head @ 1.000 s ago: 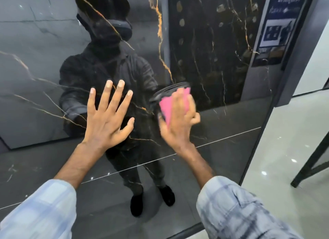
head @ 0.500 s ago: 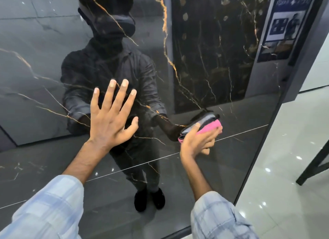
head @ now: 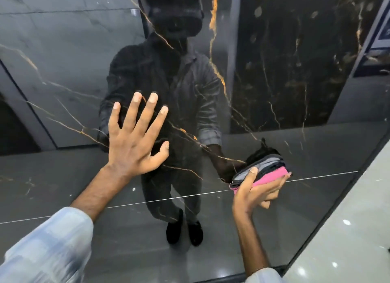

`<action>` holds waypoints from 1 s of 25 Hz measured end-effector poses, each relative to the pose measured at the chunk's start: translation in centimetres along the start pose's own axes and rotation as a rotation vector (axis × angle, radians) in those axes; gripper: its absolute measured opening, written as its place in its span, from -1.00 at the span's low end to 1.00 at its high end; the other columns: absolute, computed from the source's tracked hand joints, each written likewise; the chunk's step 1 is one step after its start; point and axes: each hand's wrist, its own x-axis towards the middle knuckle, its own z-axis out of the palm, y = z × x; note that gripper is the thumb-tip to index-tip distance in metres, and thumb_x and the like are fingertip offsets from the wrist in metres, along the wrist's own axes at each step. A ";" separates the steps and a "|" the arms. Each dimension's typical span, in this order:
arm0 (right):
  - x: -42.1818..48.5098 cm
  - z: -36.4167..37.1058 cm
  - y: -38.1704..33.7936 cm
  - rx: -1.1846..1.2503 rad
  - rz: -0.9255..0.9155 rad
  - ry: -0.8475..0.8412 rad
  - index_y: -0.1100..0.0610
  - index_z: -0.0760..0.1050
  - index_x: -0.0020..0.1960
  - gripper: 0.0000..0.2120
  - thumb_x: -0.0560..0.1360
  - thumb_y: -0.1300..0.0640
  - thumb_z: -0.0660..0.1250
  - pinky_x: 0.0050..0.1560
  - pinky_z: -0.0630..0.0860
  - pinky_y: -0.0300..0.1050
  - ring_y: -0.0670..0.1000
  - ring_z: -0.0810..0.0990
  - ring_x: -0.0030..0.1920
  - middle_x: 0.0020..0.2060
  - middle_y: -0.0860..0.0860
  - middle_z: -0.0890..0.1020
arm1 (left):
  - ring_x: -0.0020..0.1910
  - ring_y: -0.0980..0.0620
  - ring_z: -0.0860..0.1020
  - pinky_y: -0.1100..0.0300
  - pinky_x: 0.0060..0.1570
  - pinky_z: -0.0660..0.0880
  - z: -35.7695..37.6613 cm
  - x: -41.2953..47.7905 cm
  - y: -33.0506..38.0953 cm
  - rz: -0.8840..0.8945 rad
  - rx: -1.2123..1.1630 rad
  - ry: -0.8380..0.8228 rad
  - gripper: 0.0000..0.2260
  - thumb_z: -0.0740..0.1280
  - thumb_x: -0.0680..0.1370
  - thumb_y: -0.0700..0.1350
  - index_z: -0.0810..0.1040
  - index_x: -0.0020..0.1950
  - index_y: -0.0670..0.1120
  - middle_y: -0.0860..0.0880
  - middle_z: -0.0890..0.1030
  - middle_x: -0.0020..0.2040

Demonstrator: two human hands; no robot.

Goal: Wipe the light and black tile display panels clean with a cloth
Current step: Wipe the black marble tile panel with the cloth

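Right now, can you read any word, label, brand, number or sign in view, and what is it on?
No text can be read.
Poster, top right edge: mostly cut off by the frame and blurred, so unreadable.
Cloth: no label or brand shows.
Panel: no lettering, only gold veins and reflections.

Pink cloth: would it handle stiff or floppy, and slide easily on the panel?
Probably soft and floppy: the pink cloth sits folded in layers. Likely light: the right hand alone holds it. Should glide, since the black tile panel looks glossy.
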 end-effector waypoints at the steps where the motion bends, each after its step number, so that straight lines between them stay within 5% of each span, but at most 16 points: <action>1: -0.7 0.1 0.5 0.006 0.108 -0.005 0.07 -0.04 0.67 -0.13 0.52 -0.33 0.14 0.45 0.15 0.38 0.18 0.17 0.53 0.66 -0.03 0.07 | 0.68 -0.22 0.05 -0.30 0.59 -0.02 -0.2 0.1 -0.1 -0.003 -0.009 -0.009 -0.29 0.31 0.56 0.12 0.26 0.66 -0.10 -0.17 0.18 0.67; 6: -2.1 1.6 -4.8 -0.013 0.178 -0.023 0.15 -0.04 0.67 -0.11 0.51 -0.32 0.07 0.41 0.19 0.40 0.26 0.20 0.51 0.66 0.02 0.06 | 0.66 -0.26 0.12 -0.27 0.58 -0.07 -2.2 0.4 -0.3 -0.021 -0.216 -0.050 -0.42 0.34 0.58 0.01 0.39 0.60 -0.12 -0.21 0.19 0.65; 8: -5.7 2.3 -8.0 -0.101 -0.195 -0.080 0.16 -0.01 0.64 -0.19 0.55 -0.22 0.16 0.39 0.24 0.35 0.30 0.22 0.52 0.64 0.14 0.10 | 0.67 -0.21 0.11 -0.20 0.56 -0.15 -3.6 -0.9 -1.2 -0.061 -0.269 -0.041 -0.48 0.31 0.61 0.01 0.42 0.57 -0.06 -0.18 0.14 0.67; 11: -8.3 2.7 -10.3 -0.279 -1.101 -0.306 0.08 0.17 0.58 -0.18 0.37 -0.02 0.35 0.20 0.22 0.18 0.28 0.24 0.52 0.61 0.03 0.14 | 0.69 -0.11 0.05 -0.14 0.53 -0.14 -5.1 -4.6 -4.2 -0.197 -0.174 -0.042 -0.50 0.30 0.61 0.06 0.41 0.57 0.03 -0.07 0.04 0.71; 13: -5.4 2.6 -10.7 -0.269 -1.303 -0.324 0.01 0.29 0.55 -0.14 0.27 0.03 0.42 0.13 0.25 0.19 0.22 0.28 0.52 0.60 -0.04 0.23 | 0.69 -0.09 0.06 -0.19 0.51 -0.08 -5.2 -6.8 -6.6 -0.229 -0.128 -0.080 -0.46 0.31 0.60 0.04 0.38 0.59 0.02 -0.07 0.02 0.72; 15: -2.8 2.3 -8.6 -0.167 -0.990 -0.146 0.00 0.28 0.57 -0.23 0.40 -0.04 0.44 0.28 0.30 0.26 0.24 0.28 0.53 0.58 0.01 0.29 | 0.69 -0.10 0.04 -0.23 0.51 -0.08 -4.4 -8.2 -7.9 -0.177 -0.075 -0.112 -0.40 0.29 0.62 0.05 0.27 0.66 0.02 -0.11 0.03 0.72; 18: -3.9 1.6 -5.5 0.175 0.213 0.097 -0.03 0.01 0.67 -0.28 0.63 -0.17 0.25 0.54 0.09 0.34 0.26 0.12 0.61 0.65 0.03 0.12 | 0.69 -0.11 0.01 -0.22 0.56 -0.15 -3.0 -8.8 -7.9 -0.142 -0.007 -0.054 -0.38 0.24 0.63 0.08 0.22 0.68 0.03 -0.15 0.08 0.70; 20: -6.1 1.7 -5.3 0.285 0.662 0.115 0.01 -0.09 0.69 -0.31 0.70 -0.16 0.13 0.57 -0.02 0.23 0.24 0.01 0.64 0.67 -0.03 -0.01 | 0.69 -0.11 0.01 -0.21 0.57 -0.15 -2.4 -8.6 -7.6 -0.148 0.001 -0.009 -0.39 0.21 0.62 0.09 0.24 0.68 0.02 -0.17 0.14 0.68; 22: -8.4 2.8 -7.3 0.224 0.561 0.061 0.00 -0.13 0.69 -0.27 0.67 -0.22 0.12 0.56 -0.03 0.33 0.25 0.00 0.64 0.67 -0.07 -0.06 | 0.69 -0.10 0.01 -0.20 0.57 -0.15 -2.3 -8.6 -7.6 -0.147 -0.011 0.016 -0.40 0.21 0.62 0.09 0.26 0.67 0.02 -0.19 0.18 0.66; 25: -13.0 5.2 -10.8 -0.048 -0.215 -0.065 -0.01 -0.06 0.66 -0.23 0.58 -0.18 0.21 0.45 0.17 0.35 0.24 0.13 0.57 0.66 0.00 0.01 | 0.70 -0.09 0.00 -0.19 0.57 -0.15 -2.3 -8.7 -7.7 -0.140 -0.047 0.029 -0.39 0.23 0.62 0.09 0.26 0.67 0.02 -0.19 0.19 0.66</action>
